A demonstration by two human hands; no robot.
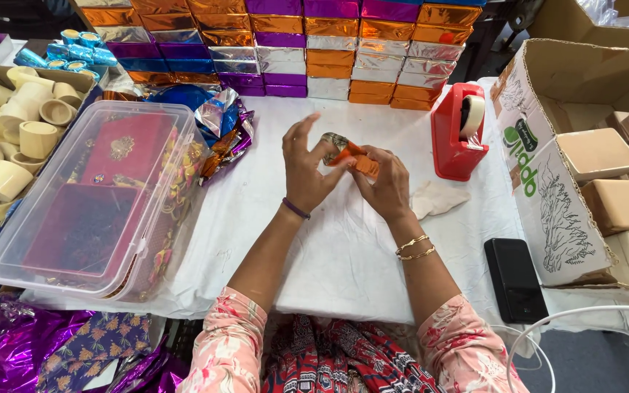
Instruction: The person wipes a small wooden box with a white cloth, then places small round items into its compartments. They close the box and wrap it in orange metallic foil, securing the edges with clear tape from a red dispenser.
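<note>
Both hands meet mid-tabletop, toward the far edge. Left hand (306,169) pinches a small round piece half-wrapped in shiny orange foil (347,153); right hand (384,183) grips its foil end. Red tape dispenser (456,135) stands near, right.

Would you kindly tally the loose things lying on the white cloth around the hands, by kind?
Red tape dispenser: 1
Black phone: 1
Clear plastic box: 1
Crumpled white scrap: 1
Orange-foil piece held by the left hand and right hand: 1
Total: 5
</note>
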